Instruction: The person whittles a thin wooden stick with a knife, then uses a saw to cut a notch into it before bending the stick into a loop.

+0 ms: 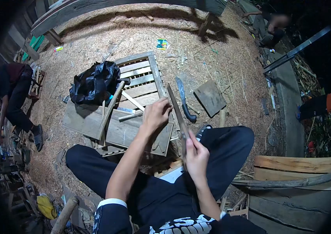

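Observation:
A long, thin, dark blade-like strip (178,111) stands slanted in front of my lap, its pointed end away from me. My right hand (196,158) is closed around its near part. Left of the strip's far part is my left hand (157,114), fingers bent together; what they hold, if anything, is too small to make out. Beneath my left hand lies a wooden board (83,120) on a slatted wooden frame (154,76). Sticks and a black plastic bag (95,84) rest on them. A machete with a dark handle (182,93) lies on the ground beyond the strip.
A square wooden block (210,98) lies right of the machete. Wide planks (298,195) and a pole are at the lower right. A long beam (126,7) crosses the far side. People are at the left (15,97), upper right and right.

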The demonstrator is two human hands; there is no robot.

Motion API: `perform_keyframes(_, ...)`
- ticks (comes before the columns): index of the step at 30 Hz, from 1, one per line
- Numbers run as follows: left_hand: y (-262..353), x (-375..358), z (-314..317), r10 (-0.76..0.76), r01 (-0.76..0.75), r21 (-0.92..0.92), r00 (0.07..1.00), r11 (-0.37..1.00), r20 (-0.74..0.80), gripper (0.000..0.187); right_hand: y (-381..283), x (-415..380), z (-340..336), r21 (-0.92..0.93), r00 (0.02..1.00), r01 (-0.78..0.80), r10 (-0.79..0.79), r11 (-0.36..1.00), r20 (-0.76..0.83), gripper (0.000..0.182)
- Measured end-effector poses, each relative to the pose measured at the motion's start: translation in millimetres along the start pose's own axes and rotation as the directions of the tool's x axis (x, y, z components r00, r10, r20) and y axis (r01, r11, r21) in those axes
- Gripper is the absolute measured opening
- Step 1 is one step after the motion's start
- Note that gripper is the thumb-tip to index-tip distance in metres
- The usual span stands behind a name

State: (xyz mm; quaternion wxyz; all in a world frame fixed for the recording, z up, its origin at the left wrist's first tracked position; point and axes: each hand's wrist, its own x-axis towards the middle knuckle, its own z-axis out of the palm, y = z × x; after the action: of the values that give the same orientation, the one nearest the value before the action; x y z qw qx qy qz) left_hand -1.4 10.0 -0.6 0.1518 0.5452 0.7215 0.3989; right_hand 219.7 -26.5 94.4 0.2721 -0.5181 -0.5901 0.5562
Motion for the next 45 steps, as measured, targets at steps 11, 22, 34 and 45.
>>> perform_keyframes(11,-2.3,2.0,3.5,-0.037,0.037,0.034,0.999,0.999,-0.007,0.015,-0.2,4.8,0.0,0.019,0.999,0.041,-0.041,0.999,0.015,0.041)
perform_keyframes(22,-4.4,1.2,5.7,0.023,-0.021,0.024,0.996,0.999,-0.084,0.016,6.4,-7.5,-7.2,-0.111,0.969,0.243,-0.247,0.964,-0.025,0.040)
perform_keyframes(34,-3.4,-1.9,5.3,0.021,-0.019,0.048,0.999,0.999,-0.048,0.015,-9.8,15.7,10.7,-0.142,0.992,0.123,-0.124,0.982,0.006,0.039)
perform_keyframes(45,-2.1,-2.3,1.3,0.049,-0.045,0.047,0.996,0.998,-0.074,0.015,-12.2,15.6,4.8,-0.171,0.989,0.145,-0.143,0.974,0.026,0.041)
